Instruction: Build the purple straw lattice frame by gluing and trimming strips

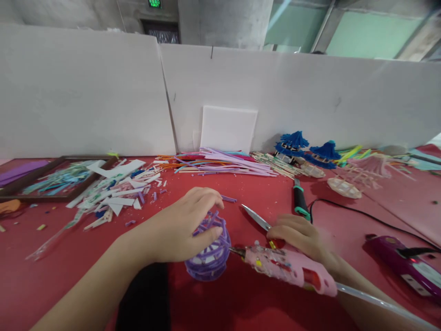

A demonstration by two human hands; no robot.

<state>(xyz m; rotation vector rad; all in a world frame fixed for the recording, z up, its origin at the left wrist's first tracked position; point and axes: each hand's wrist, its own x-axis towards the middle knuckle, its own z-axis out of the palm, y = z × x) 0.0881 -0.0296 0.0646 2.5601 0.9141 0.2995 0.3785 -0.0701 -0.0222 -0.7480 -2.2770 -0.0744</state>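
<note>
My left hand (186, 225) curls over a round purple pipe-cleaner piece (208, 264), with its thumb and fingers around the upper part. White patches show through the gaps in the purple strands. On the right, my right hand (303, 236), slightly blurred, is behind a pink hot glue gun (282, 266) and closed at its grip, which is mostly hidden. The gun's metal nozzle reaches the right side of the purple piece; whether it touches I cannot tell. A clear glue stick (375, 301) sticks out of its back. Scissors (257, 217) lie just beyond, their handles partly covered by my right fingers.
Pipe cleaners (234, 163) lie along the white partition (292, 96). Paper scraps (120, 202) and a brown frame (65, 197) are left. Blue-roofed models (292, 142), a black-green tool (301, 200), a purple power strip (403, 262) and its black cable (361, 209) are right.
</note>
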